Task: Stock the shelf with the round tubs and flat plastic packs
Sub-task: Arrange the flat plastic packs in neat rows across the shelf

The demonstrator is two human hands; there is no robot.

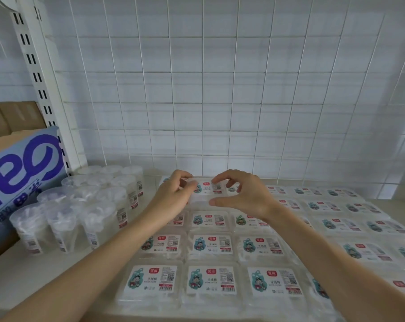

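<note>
**As both hands close on one far pack**

While you reach across the shelf (46, 275), both hands meet at one flat pack (207, 189) in the far rows of the laid-out packs (210, 280), near the grid (220, 101) at the back.

- Your left hand (173, 194) grips the pack's left end, with the fingers curled over its far edge and the thumb on the near side.
- Your right hand (241, 194) pinches the right part. The thumb lies flat along the near edge and the fingers arch over the far edge, with a narrow span between them.
- Label side is up. I cannot tell whether the pack rests on the packs beneath or is lifted off them.

Packs lie flat, label up, in rows from the near edge to the far edge, covering the middle and right of the shelf. Those at the right are blurred.

Tubs (99, 205) stand upright in a tight cluster on the left, just beside the packs.

A blue-printed carton (22, 163) leans at far left, touching the tubs' side of the shelf. A brown box (11, 117) sits behind it, and a slotted white post (41, 84) rises beside them.
</note>
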